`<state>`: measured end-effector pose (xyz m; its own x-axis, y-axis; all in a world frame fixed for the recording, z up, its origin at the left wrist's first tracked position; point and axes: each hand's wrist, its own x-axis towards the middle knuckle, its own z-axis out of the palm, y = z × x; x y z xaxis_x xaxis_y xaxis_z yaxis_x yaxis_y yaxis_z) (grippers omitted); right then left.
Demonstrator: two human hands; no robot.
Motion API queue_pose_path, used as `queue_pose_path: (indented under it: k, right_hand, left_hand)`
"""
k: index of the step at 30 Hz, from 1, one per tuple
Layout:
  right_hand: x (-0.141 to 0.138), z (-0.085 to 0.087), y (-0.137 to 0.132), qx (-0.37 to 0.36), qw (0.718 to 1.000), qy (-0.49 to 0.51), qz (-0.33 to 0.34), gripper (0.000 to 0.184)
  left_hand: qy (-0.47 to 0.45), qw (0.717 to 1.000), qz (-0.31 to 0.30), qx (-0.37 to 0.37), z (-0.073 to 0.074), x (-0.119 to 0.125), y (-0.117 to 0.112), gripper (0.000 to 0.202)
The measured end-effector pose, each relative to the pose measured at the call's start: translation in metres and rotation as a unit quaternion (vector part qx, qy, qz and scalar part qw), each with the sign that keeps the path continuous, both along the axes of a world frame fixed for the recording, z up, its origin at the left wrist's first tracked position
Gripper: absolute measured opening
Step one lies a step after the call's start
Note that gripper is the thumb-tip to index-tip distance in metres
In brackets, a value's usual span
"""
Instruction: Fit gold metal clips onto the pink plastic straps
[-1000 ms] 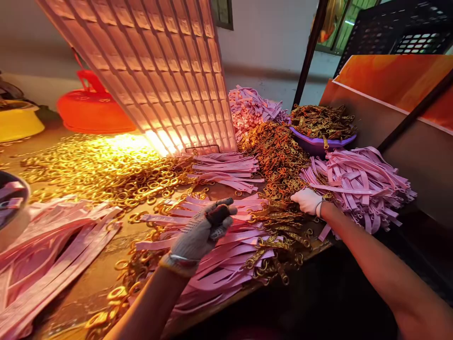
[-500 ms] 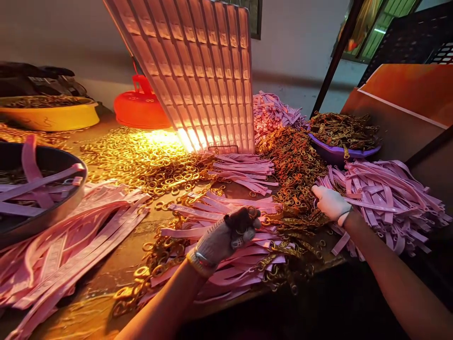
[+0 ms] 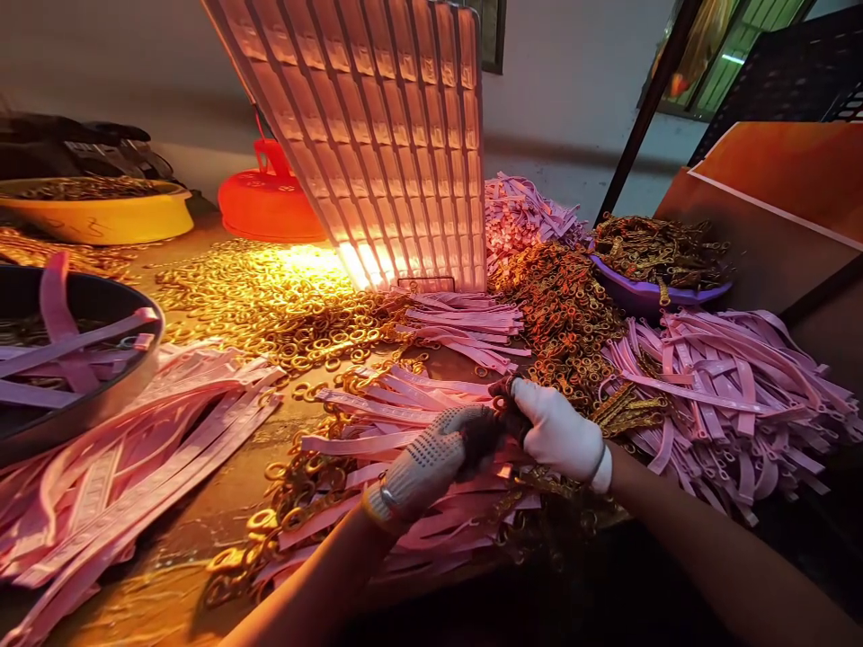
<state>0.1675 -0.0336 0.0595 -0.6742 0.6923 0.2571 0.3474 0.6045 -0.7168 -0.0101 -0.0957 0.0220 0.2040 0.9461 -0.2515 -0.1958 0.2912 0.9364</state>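
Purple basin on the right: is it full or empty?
Full: the purple basin holds gold-coloured metal pieces heaped above its rim.

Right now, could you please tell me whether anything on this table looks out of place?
One pink strip sticks up from the dark bowl at the left, which looks odd because the other strips in it lie flatter. I see no clear damage.

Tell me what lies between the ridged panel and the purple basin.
A heap of gold clasps, with pink straps behind it; the head view shows this.
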Motion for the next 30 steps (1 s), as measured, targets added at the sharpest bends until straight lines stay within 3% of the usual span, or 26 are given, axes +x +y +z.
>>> queue_pose_path:
  k: [3,7,9,11,14,16,18,20,22,24,26,28,30]
  right_hand:
    - [-0.006,-0.001,0.002,-0.065,0.991,0.116,-0.002,0.032]
    - [-0.018,-0.005,0.003,-0.222,0.934,0.28,-0.024,0.031]
    - [-0.023,-0.006,0.003,-0.25,0.918,0.306,-0.039,0.025]
    - [-0.025,-0.008,0.003,-0.243,0.92,0.304,-0.052,0.021]
    - [-0.021,-0.009,0.007,-0.195,0.949,0.246,-0.033,0.019]
    - [-0.016,-0.007,0.011,-0.091,0.982,0.162,-0.031,0.019]
    - [-0.011,-0.001,0.014,0.051,0.996,0.041,-0.055,0.022]
    - [-0.01,0.006,0.014,0.158,0.979,-0.113,-0.059,0.022]
    - [-0.012,0.013,0.011,0.21,0.943,-0.257,-0.034,0.02]
    - [-0.016,0.018,0.006,0.243,0.91,-0.337,-0.012,0.018]
    - [-0.02,0.019,0.002,0.26,0.897,-0.357,-0.002,0.019]
    - [-0.023,0.017,0.002,0.231,0.91,-0.343,-0.02,0.02]
    - [-0.025,0.012,0.008,0.128,0.943,-0.303,-0.043,0.021]
  left_hand:
    - [-0.041,0.999,0.003,0.014,0.001,0.003,0.0,0.02]
    - [-0.137,0.985,0.105,0.006,0.002,0.023,0.0,0.029]
    - [-0.182,0.974,0.138,0.008,0.0,0.033,0.001,0.032]
    - [-0.209,0.965,0.157,0.011,-0.003,0.039,0.002,0.031]
    - [-0.218,0.961,0.169,0.0,-0.006,0.038,0.002,0.032]
    - [-0.187,0.968,0.165,0.007,-0.006,0.033,0.002,0.032]
    - [-0.099,0.985,0.138,0.039,-0.006,0.026,0.003,0.033]
    - [0.026,0.989,0.11,0.093,-0.007,0.019,0.007,0.03]
    - [0.136,0.972,0.109,0.159,-0.009,0.013,0.012,0.026]
    - [0.201,0.951,0.12,0.202,-0.008,0.008,0.018,0.026]
    - [0.21,0.955,0.104,0.183,-0.004,0.004,0.021,0.031]
    - [0.157,0.977,0.072,0.127,0.004,0.001,0.024,0.036]
    - [0.084,0.991,0.062,0.088,0.013,0.002,0.028,0.037]
